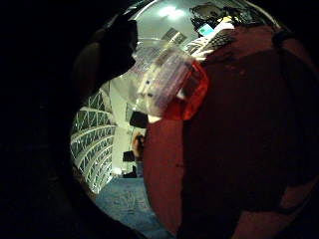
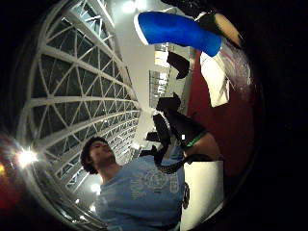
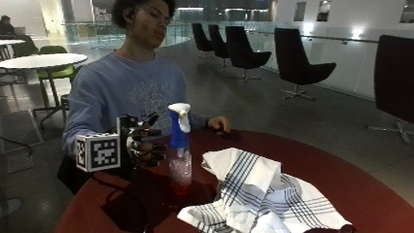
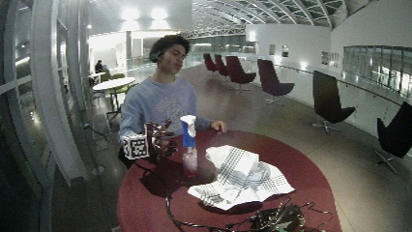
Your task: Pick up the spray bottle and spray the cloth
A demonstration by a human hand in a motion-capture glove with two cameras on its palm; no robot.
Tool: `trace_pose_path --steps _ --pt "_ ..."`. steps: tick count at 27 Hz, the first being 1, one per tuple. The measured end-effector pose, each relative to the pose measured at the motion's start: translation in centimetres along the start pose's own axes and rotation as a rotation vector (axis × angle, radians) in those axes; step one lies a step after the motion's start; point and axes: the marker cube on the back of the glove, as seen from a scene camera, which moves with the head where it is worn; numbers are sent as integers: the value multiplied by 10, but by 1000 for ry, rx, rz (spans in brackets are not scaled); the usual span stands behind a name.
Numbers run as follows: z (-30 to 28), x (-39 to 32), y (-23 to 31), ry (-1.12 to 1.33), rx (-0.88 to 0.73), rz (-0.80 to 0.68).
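A spray bottle [image 3: 179, 155] with a clear body, blue neck and white trigger head stands upright on the round dark red table [image 3: 336, 165]. My gloved right hand [image 3: 146, 143] hovers just beside the bottle on the side away from the cloth, level with the neck, fingers loosely curved toward it and a small gap left. A white cloth with dark stripes [image 3: 259, 194] lies crumpled on the table on the bottle's other side. The little finger side palm view shows the bottle [image 1: 164, 84] close by, and its blue neck [image 2: 178, 31] shows in the thumb side palm view. The wide view shows hand [image 4: 161, 140], bottle [image 4: 188, 145] and cloth [image 4: 241, 181].
The person's bare left hand [image 3: 220, 125] rests on the table's far edge behind the bottle. A tangle of dark cables [image 4: 270, 220] lies at the table's near edge. Black chairs [image 3: 298, 63] and a round white table [image 3: 42, 60] stand well away on the floor.
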Motion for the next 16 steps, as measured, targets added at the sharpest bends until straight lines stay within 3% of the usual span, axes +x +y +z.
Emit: trace_pose_path --steps 16 --pt "33 21 -67 58 11 43"
